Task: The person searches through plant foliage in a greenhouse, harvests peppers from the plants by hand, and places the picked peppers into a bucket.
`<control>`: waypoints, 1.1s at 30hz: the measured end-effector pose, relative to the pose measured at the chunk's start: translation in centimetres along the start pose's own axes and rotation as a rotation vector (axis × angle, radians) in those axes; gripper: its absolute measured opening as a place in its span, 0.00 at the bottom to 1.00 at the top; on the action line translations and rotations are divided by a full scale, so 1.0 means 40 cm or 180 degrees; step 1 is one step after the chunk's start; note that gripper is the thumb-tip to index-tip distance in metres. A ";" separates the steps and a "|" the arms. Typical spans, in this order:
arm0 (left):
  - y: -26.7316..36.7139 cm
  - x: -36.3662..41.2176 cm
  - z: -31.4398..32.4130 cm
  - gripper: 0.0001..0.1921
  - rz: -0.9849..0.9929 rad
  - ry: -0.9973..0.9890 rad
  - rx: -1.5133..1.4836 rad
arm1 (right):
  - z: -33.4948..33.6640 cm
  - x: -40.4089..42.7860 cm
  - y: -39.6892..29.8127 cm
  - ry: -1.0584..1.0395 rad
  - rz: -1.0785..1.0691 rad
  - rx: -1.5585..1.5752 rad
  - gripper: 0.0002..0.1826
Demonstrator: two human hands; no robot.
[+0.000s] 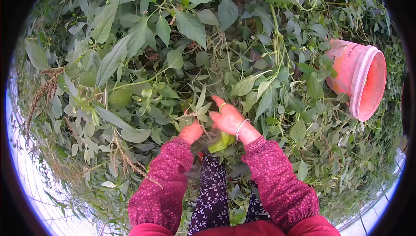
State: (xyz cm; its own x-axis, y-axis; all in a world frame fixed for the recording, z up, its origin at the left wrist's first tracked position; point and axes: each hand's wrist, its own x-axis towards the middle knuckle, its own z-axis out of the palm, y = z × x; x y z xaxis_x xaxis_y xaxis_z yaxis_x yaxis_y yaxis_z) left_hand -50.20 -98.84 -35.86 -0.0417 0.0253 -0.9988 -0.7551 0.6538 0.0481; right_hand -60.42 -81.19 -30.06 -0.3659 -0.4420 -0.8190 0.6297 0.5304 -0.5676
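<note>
My right hand point(229, 120), with a ring and a bracelet, reaches into the leafy plants with thumb and forefinger spread. A light green pepper point(221, 142) pokes out from under its palm, held by the curled lower fingers, which are hidden. To its left, my left hand point(191, 132) is among the stems, touching a leafy sprig point(202, 107). Leaves cover its fingertips, so its grip cannot be made out. Both forearms wear dotted magenta sleeve covers point(165, 180).
A pink plastic bucket point(341, 70) bearing writing lies tilted in the foliage at right, its mouth facing right. Dense pepper leaves point(191, 28) stand in front. Dry seed heads point(47, 86) hang at left. My patterned trouser leg point(211, 193) is below my hands.
</note>
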 end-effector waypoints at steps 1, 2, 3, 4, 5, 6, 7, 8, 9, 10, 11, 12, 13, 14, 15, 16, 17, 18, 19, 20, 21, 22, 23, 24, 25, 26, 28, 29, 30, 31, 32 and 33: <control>-0.048 0.002 -0.059 0.31 0.0549 0.0590 0.2171 | 0.005 0.016 0.076 0.0119 0.0387 -0.0403 0.32; -0.102 -0.001 -0.127 0.29 0.1069 0.1171 0.4349 | 0.022 0.026 0.150 0.0272 0.0437 -0.0270 0.33; -0.137 -0.014 -0.180 0.28 0.1549 0.1696 0.6548 | 0.045 0.029 0.198 0.0383 0.0461 -0.0117 0.34; 0.052 -0.052 -0.181 0.30 0.1337 0.1719 0.7654 | -0.030 0.008 0.313 0.0635 0.0689 0.0006 0.34; 0.113 -0.078 -0.285 0.27 0.0544 0.1061 0.4707 | -0.019 0.000 0.323 0.0634 0.0628 0.0254 0.35; 0.087 -0.126 -0.383 0.24 0.0654 0.1474 0.1861 | -0.008 -0.014 0.303 0.0746 0.0411 0.0781 0.34; 0.002 -0.146 -0.446 0.23 0.1722 0.2808 0.0237 | 0.022 -0.018 0.273 0.0639 0.0328 0.0850 0.34; -0.040 -0.150 -0.523 0.25 0.1167 0.2869 0.0688 | 0.039 -0.020 0.273 0.0840 0.0043 0.0690 0.34; -0.065 -0.167 -0.597 0.28 0.0604 0.2910 0.1144 | 0.050 -0.024 0.263 0.1043 -0.0247 0.0545 0.34; -0.088 -0.181 -0.631 0.30 0.0277 0.2982 0.0749 | 0.046 -0.044 0.240 0.1048 -0.0218 0.0209 0.34; -0.107 -0.197 -0.656 0.33 -0.0067 0.3068 0.0368 | 0.049 -0.055 0.237 0.1026 -0.0201 0.0237 0.34; -0.145 -0.222 -0.674 0.33 -0.0114 0.3109 0.0414 | 0.056 -0.058 0.233 0.0913 -0.0068 0.0596 0.35; -0.179 -0.236 -0.670 0.35 0.0163 0.3192 0.0787 | 0.057 -0.060 0.239 0.0830 0.0097 0.0929 0.35; -0.210 -0.247 -0.667 0.37 0.0438 0.3266 0.1162 | 0.056 -0.057 0.249 0.0868 -0.0059 0.1004 0.34; -0.208 -0.254 -0.649 0.37 0.0426 0.3237 0.1173 | 0.052 -0.058 0.241 0.0977 -0.0219 0.1007 0.34; -0.187 -0.270 -0.633 0.38 0.0496 0.3012 0.1301 | 0.049 -0.057 0.237 0.0986 -0.0150 0.0945 0.33; -0.168 -0.274 -0.623 0.40 0.0565 0.2787 0.1423 | 0.047 -0.057 0.233 0.0995 -0.0082 0.0880 0.32; -0.154 -0.279 -0.616 0.40 0.0467 0.2836 0.1602 | 0.053 -0.059 0.222 0.0968 -0.0091 0.0899 0.32; -0.139 -0.285 -0.608 0.40 0.0442 0.2846 0.1614 | 0.060 -0.062 0.210 0.0919 -0.0164 0.0672 0.31; -0.125 -0.284 -0.592 0.39 0.0509 0.2845 0.1629 | 0.064 -0.063 0.197 0.0874 -0.0238 0.0441 0.31; -0.097 -0.282 -0.571 0.38 0.0585 0.2844 0.1642 | 0.064 -0.063 0.179 0.0781 -0.0316 0.0621 0.30; -0.090 -0.276 -0.560 0.37 0.0689 0.2853 0.2024 | 0.068 -0.060 0.170 0.0669 -0.0339 0.0631 0.29; -0.089 -0.271 -0.543 0.37 0.0802 0.2894 0.2554 | 0.072 -0.060 0.161 0.0562 -0.0359 0.0637 0.28; -0.078 -0.259 -0.529 0.37 0.0759 0.2844 0.3049 | 0.071 -0.062 0.148 0.0467 -0.0401 0.0679 0.27; -0.068 -0.248 -0.517 0.37 0.0715 0.2778 0.3542 | 0.069 -0.067 0.132 0.0375 -0.0439 0.0719 0.26; -0.054 -0.230 -0.507 0.37 0.0717 0.2783 0.3538 | 0.065 -0.073 0.116 0.0334 -0.0437 0.0575 0.25; 0.040 -0.199 -0.466 0.36 0.0042 0.2095 0.4080 | 0.060 -0.077 0.106 0.0300 -0.0495 0.0476 0.24; 0.053 -0.171 -0.442 0.36 0.0074 0.2077 0.4071 | 0.060 -0.078 0.106 0.0262 -0.0556 0.0380 0.24; 0.060 -0.151 -0.423 0.39 0.0264 0.2102 0.3936 | 0.064 -0.076 0.103 0.0206 -0.0554 0.0355 0.22; 0.067 -0.134 -0.411 0.41 0.0455 0.2124 0.3800 | 0.066 -0.076 0.100 0.0207 -0.0553 0.0362 0.22; 0.081 -0.114 -0.416 0.45 0.0120 0.1602 0.3361 | 0.069 -0.077 0.097 0.0136 -0.0603 0.0324 0.22; 0.055 -0.110 -0.422 0.45 0.0092 0.1618 0.3389 | 0.075 -0.075 0.089 0.0054 -0.0681 0.0305 0.21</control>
State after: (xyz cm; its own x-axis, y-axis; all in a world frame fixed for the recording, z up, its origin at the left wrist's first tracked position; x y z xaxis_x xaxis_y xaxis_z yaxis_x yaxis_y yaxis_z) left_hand -62.73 -110.28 -31.20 -0.4872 -0.0963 -0.8680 0.1667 0.9654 -0.2007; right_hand -55.02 -80.15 -29.37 -0.5090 -0.5241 -0.6828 0.5986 0.3544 -0.7184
